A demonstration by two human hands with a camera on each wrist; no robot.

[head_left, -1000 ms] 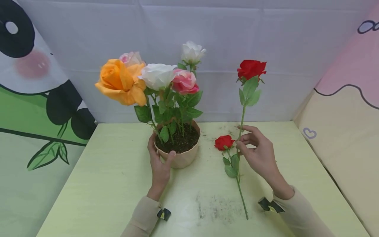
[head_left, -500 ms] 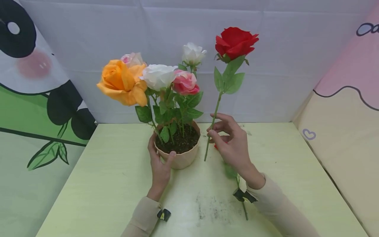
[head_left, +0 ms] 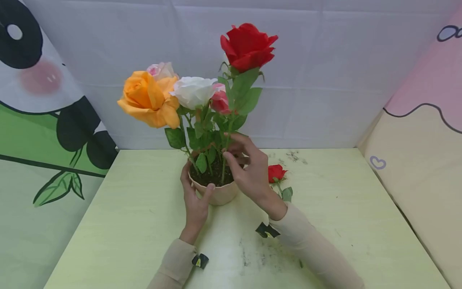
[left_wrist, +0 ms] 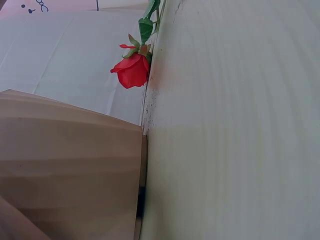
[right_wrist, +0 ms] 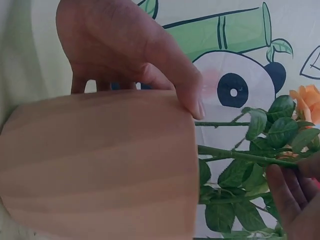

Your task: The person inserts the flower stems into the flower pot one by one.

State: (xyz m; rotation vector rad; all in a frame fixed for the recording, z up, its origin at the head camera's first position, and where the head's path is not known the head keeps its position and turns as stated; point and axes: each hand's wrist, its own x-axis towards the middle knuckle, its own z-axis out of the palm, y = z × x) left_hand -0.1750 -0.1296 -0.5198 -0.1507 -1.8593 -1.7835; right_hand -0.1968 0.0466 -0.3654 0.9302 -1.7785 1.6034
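My left hand point(head_left: 195, 205) holds a pale peach flowerpot point(head_left: 221, 195) at its left side, thumb on the rim and fingers round the wall. Dark soil point(head_left: 214, 174) fills the pot. Over its right part, my right hand point(head_left: 255, 172) pinches the green stem of a large red rose point(head_left: 249, 48); the stem's lower end meets the soil. In the right wrist view that stem point(right_wrist: 245, 156) runs past the pot rim, with the right fingers point(right_wrist: 286, 197) on it. An orange rose point(head_left: 148, 100), a white rose point(head_left: 193, 92) and pink roses stand in the pot.
A smaller red rose point(head_left: 276, 173) lies on the pale table right of the pot, partly hidden by the right arm. Soil crumbs point(head_left: 293, 155) dot the table. A white cloth backdrop point(head_left: 325, 80) hangs behind, with printed panels at both sides.
My right hand has carried the large red rose leftward from above the table to the pot, its stem now at the soil. The left hand has stayed on the pot.
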